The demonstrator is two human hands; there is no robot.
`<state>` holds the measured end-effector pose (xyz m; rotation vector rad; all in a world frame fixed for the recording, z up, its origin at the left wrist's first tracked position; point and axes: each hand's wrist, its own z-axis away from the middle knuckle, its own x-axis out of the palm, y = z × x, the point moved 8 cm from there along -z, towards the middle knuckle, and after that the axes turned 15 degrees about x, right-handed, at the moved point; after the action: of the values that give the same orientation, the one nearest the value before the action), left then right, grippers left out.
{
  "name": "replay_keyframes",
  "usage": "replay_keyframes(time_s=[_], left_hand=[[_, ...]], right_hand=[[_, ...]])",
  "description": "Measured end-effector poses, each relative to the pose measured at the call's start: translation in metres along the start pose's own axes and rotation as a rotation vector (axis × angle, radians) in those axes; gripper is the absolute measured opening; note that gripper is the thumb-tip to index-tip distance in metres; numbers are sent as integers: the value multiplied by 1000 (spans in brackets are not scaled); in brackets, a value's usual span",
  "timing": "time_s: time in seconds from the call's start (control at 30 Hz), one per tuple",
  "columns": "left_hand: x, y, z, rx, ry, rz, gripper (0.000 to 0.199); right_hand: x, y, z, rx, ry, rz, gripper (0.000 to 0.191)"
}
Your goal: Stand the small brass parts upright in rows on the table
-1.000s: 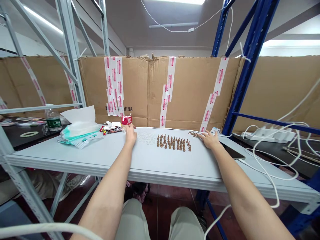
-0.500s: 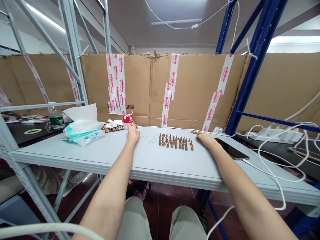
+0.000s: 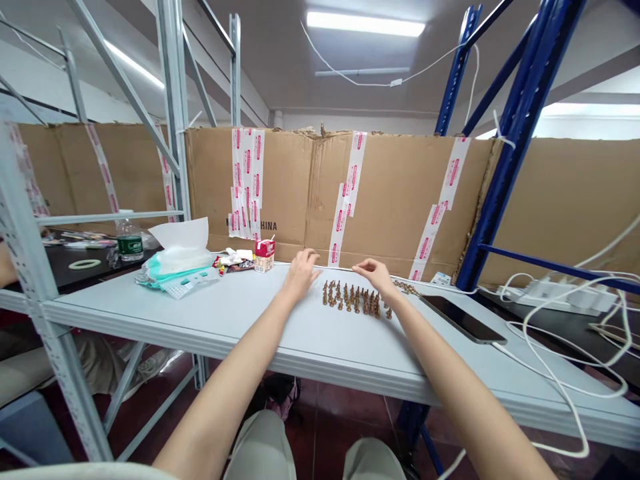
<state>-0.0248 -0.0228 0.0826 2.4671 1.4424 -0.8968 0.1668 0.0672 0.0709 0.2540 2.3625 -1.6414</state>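
Rows of small brown figurines stand close together on the pale grey table. My left hand rests palm down just left of them, fingers apart and holding nothing. It covers the spot where pale small bits lay, and none show now. My right hand hovers at the far side of the rows, fingers lightly curved, with nothing visible in it. Beyond it lies a small heap of brown pieces. A red and white carton stands farther left, touched by neither hand.
A tissue pack and a black phone lie on the table. A white cable runs along its far edge. Cardboard walls the back. Steel rack uprights flank the table. A person's arm shows at the far left.
My left hand has slid right, away from the carton, and my right hand has moved left along the far side of the figurines. The view has tilted slightly.
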Motion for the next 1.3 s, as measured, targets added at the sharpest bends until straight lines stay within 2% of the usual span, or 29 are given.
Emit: replay_keyframes(time_s=[0.1, 0.23, 0.4, 0.5, 0.73, 1.13, 1.3], left_hand=[[-1, 28, -9, 144, -11, -23, 30], [1, 37, -11, 190, -2, -10, 20], [8, 42, -11, 246, -3, 25, 18], [10, 43, -10, 248, 25, 24, 17], [5, 48, -9, 308, 54, -107, 16], [6, 48, -13, 231, 12, -277, 18], [8, 51, -18, 202, -26, -297, 21]], right_hand=[[32, -19, 14, -22, -66, -62, 40], [53, -27, 30, -49, -143, -98, 40], [53, -21, 39, -68, -122, -130, 38], [54, -21, 41, -70, -153, -162, 36], [53, -28, 45, -78, -147, -245, 37], [57, -27, 52, -41, -126, -355, 42], [52, -26, 52, -39, -54, -401, 43]])
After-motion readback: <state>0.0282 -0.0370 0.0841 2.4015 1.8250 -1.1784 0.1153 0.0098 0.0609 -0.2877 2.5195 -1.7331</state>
